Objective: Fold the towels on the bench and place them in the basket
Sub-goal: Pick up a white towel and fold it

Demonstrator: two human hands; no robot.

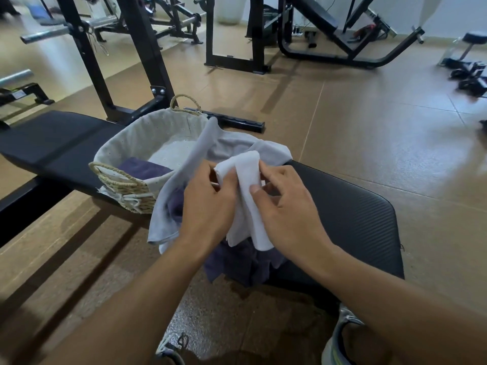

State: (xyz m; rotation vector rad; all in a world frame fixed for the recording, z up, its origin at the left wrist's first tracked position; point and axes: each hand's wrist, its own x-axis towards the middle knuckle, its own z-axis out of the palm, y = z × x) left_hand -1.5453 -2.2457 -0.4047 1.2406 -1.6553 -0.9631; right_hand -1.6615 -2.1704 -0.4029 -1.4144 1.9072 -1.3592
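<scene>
- Hands meet over a black bench (355, 206), both holding one white towel (250, 196) at picture centre.
- Left hand (208, 206) curls its fingers round the towel's left fold, thumb side toward the basket.
- Right hand (287, 206) pinches the towel's right strip, thumb pressed on the cloth, other fingers loosely bent.
- White towel is folded into a narrow band, looped over at the top, its ends hanging down toward 6 o'clock.
- Grey towel (232, 148) lies spread under the hands, one corner draped over the basket rim at 11 o'clock.
- Purple towel (237, 264) lies crumpled beneath, spilling over the bench edge at 6 o'clock.
- Basket (126, 185), woven with a pale cloth lining, stands on the bench at 10 o'clock from the hands.
- Folded purple cloth (145, 168) lies inside the basket at its near end.
- Gym frames (147, 48) stand on the brown floor at 12 o'clock.
</scene>
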